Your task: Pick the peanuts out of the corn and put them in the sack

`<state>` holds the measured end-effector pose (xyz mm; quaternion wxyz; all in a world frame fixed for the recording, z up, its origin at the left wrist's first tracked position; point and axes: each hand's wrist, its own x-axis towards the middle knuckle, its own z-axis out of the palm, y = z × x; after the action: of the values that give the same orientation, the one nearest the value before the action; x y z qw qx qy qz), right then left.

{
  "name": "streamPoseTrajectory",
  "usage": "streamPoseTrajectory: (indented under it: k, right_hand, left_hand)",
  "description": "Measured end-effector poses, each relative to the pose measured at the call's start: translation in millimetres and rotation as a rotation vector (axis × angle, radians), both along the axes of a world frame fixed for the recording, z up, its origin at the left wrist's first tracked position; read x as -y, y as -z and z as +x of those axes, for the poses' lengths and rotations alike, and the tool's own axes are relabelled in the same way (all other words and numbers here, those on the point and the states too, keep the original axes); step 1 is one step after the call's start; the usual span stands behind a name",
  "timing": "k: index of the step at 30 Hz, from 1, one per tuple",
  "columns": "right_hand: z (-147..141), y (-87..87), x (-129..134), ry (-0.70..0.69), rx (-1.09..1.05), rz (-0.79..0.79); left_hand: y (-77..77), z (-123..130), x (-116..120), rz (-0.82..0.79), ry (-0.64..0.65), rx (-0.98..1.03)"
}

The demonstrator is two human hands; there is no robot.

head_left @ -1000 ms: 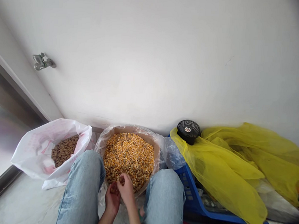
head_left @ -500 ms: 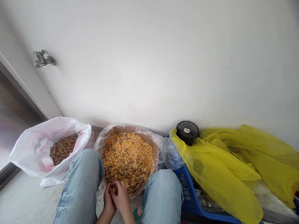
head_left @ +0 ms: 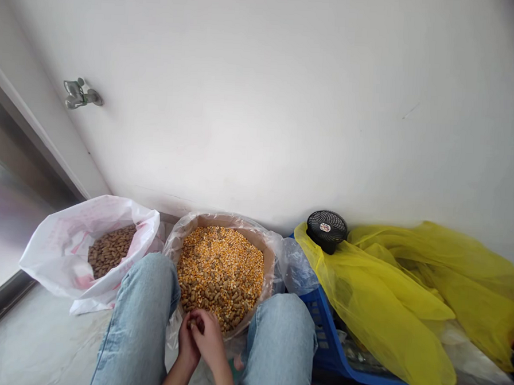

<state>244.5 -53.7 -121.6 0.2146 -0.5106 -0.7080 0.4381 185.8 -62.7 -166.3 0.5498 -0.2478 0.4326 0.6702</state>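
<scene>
Close together at the near edge of a plastic-lined box, my two hands meet between my knees. Unshelled peanuts lie on the near side of the box, over and among yellow corn kernels. My left hand is cupped round a few peanuts, partly showing between the hands. Against it, my right hand has its fingers bent and pinched at those same peanuts; the fingertips are partly hidden.
Left of my knee stands a white plastic bag with brown peanuts inside. To the right, a blue crate carries yellow netting and a small black fan. A metal tap juts from the white wall.
The view has shifted slightly. Fewer peanuts show between my hands, and my right fingers have moved a little over my left hand. The box and bags stay in place.
</scene>
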Motion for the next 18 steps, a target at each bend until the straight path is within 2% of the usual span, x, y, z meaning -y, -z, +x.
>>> streamPoseTrajectory:
  k: [3, 7, 9, 11, 14, 18]
  right_hand:
    - [-2, 2.9, -3, 0.079, -0.094, -0.055]
    - [1, 13.8, -19, 0.257, -0.247, -0.069]
    - [4, 21.8, -32, 0.33, -0.232, -0.029]
    - [5, 29.5, -47, 0.339, -0.17, 0.012]
    - [-4, 37.6, -66, 0.215, -0.119, 0.043]
    - [-25, 43.5, -79, -0.141, -0.049, 0.083]
  left_hand:
    - [-6.3, 0, -1, -0.002, 0.022, 0.119]
    - [-10.9, 1, 0, -0.034, -0.057, 0.1]
    - [-10.2, 2, 1, -0.011, -0.097, 0.09]
    - [-9.0, 3, 1, 0.024, -0.108, 0.086]
    - [-8.0, 3, 1, 0.041, -0.115, 0.095]
    - [-6.9, 2, 1, 0.032, -0.108, 0.115]
